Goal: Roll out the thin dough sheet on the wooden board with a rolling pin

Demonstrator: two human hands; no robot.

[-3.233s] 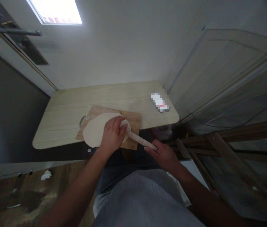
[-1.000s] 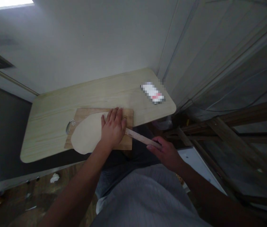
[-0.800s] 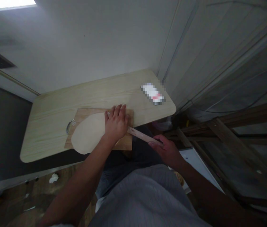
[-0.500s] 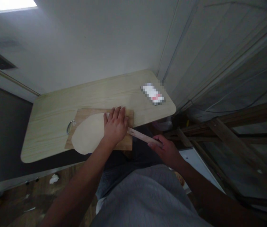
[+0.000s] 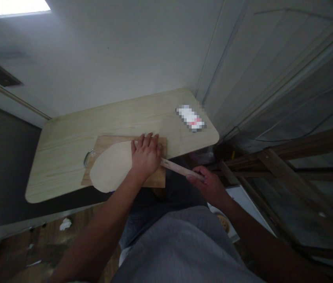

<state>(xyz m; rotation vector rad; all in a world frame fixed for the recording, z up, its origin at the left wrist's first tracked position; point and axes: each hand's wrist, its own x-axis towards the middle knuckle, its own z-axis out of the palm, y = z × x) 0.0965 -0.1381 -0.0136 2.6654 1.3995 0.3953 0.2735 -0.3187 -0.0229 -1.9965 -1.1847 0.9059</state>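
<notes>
A flat, pale sheet of rolled dough point(image 5: 110, 167) lies on a wooden cutting board point(image 5: 156, 181) and hangs a little over its front edge. My left hand point(image 5: 146, 155) rests palm down at the dough's right side, its fingers stretched out and slightly spread. The far end of a wooden rolling pin point(image 5: 179, 169) disappears by that palm, so I cannot tell how much lies beneath it. My right hand point(image 5: 209, 184) is wrapped round the pin's near end, off the right of the board and past the table's front edge.
The board sits at the front of a light wood-grain table point(image 5: 66, 133) against a white wall. A metal ring handle point(image 5: 87, 158) shows at the board's left. A pixelated white object point(image 5: 190, 118) lies at the table's right. Wooden beams point(image 5: 284, 165) stand at the right.
Both hands and the rolling pin have shifted very slightly to the right. The dough and board look almost the same; the view has moved a little.
</notes>
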